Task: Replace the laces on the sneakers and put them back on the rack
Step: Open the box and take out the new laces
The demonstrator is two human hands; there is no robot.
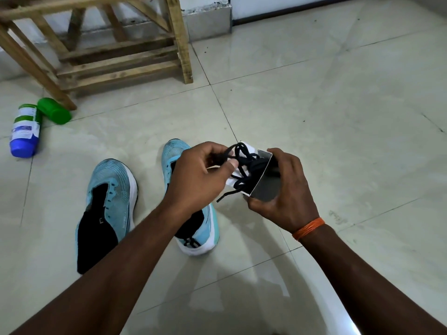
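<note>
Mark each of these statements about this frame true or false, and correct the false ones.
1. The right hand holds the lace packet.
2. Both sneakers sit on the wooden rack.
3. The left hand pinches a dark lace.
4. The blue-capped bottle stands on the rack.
1. True: the right hand grips the lace packet.
2. False: the light blue sneakers lie on the tiled floor, in front of the wooden rack.
3. True: the left hand pinches a dark lace at the packet's open end.
4. False: the blue-capped bottle lies on the floor beside a green container.
</note>
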